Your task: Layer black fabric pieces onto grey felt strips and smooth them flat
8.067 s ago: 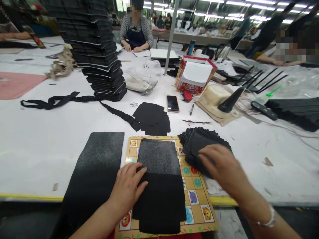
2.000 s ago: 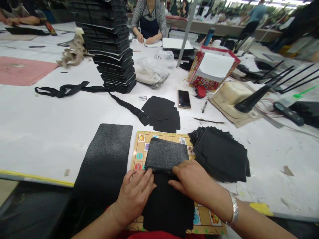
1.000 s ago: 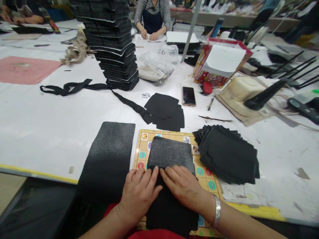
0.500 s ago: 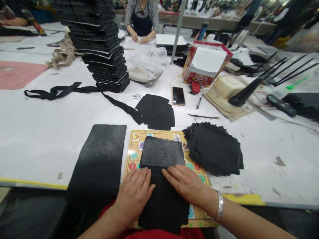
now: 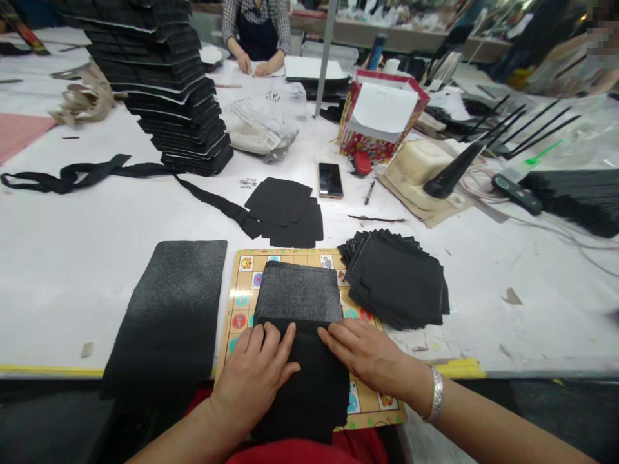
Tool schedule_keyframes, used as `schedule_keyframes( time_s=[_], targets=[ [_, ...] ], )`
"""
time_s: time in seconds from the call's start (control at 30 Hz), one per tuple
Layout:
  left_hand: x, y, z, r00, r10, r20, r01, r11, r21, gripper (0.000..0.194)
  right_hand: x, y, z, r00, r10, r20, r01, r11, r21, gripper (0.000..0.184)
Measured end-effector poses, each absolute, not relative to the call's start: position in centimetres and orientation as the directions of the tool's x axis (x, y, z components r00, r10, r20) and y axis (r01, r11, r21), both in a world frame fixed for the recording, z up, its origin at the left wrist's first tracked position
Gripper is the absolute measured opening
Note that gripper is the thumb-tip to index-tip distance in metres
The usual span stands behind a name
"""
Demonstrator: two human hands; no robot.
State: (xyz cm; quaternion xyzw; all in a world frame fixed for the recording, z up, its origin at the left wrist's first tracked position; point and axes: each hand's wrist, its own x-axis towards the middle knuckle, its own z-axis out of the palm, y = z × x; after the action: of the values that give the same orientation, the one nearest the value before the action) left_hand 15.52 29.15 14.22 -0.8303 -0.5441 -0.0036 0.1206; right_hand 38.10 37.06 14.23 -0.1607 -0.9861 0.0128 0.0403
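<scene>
Fingertips pressed to black material, a person in red works at a white-covered table (image 5: 72,277). The left hand (image 5: 256,361) is unclenched, fingers spread and bent with the thumb apart; the right hand (image 5: 367,354), a silver-coloured bracelet (image 5: 436,393) at its wrist, lies palm down with fingers extended, closed on nothing that can be seen. Both rest on a black panel (image 5: 304,386) lying on a board printed with cartoon animals (image 5: 374,412), directly in front of the body, their fingertips along the dark line below its grey-speckled upper section (image 5: 300,293). The step in hand appears to be smoothing or pressing that line flat; whether a layer is folded beneath the fingers cannot be made out. From here, the next move would seem to call for even pressure across the full width, with the edge kept straight and the speckled surface left untouched. A second speckled panel (image 5: 167,309) lies to the left, apart from the board, while a fanned stack of black cut pieces (image 5: 401,277) overlaps the board's upper right side. Beyond sit more black cutouts (image 5: 280,200), a smartphone (image 5: 330,180) and a towering black stack (image 5: 169,84), as a co-worker in a dark apron (image 5: 256,32) handles white material across the table.
</scene>
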Motion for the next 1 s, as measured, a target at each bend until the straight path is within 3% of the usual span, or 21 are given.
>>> schedule_keyframes(
  time_s=[0.13, 0.27, 0.43, 0.63, 0.73, 0.83, 0.9, 1.0],
  targets=[
    [15.4, 29.3, 14.4, 0.429, 0.897, 0.110, 0.894, -0.403, -0.197, 0.056, 41.2, 36.5, 14.7, -0.922, 0.385, 0.053, 0.386, 0.922, 0.022, 0.032],
    [15.4, 29.1, 14.1, 0.409, 0.903, 0.133, 0.908, -0.389, -0.154, 0.057, 40.8, 35.7, 15.4, -0.834, 0.528, 0.161, 0.541, 0.839, 0.050, 0.031],
    [15.2, 28.8, 13.7, 0.373, 0.914, 0.159, 0.926, -0.357, -0.122, 0.054, 34.2, 34.6, 14.6, -0.855, 0.502, 0.127, 0.500, 0.864, -0.051, 0.036],
    [13.3, 28.1, 13.3, 0.298, 0.917, 0.266, 0.954, -0.295, -0.054, 0.050, 36.3, 33.9, 14.5, -0.798, 0.591, 0.116, 0.599, 0.800, 0.046, 0.031],
    [13.1, 28.0, 13.0, 0.241, 0.913, 0.329, 0.964, -0.263, 0.024, 0.048, 37.1, 34.3, 15.4, -0.689, 0.716, 0.110, 0.714, 0.697, -0.071, 0.024],
    [13.4, 28.4, 13.1, 0.252, 0.889, 0.383, 0.953, -0.298, 0.064, 0.045, 35.1, 35.2, 16.2, -0.601, 0.797, -0.058, 0.779, 0.569, -0.262, 0.018],
    [13.5, 28.7, 13.5, 0.308, 0.859, 0.408, 0.932, -0.359, 0.053, 0.042, 33.6, 35.5, 16.7, -0.590, 0.786, -0.183, 0.790, 0.515, -0.332, 0.014],
    [12.8, 28.9, 13.6, 0.366, 0.822, 0.436, 0.903, -0.428, 0.048, 0.044, 33.1, 35.0, 17.9, -0.648, 0.734, -0.203, 0.740, 0.543, -0.397, 0.010]
  ],
)
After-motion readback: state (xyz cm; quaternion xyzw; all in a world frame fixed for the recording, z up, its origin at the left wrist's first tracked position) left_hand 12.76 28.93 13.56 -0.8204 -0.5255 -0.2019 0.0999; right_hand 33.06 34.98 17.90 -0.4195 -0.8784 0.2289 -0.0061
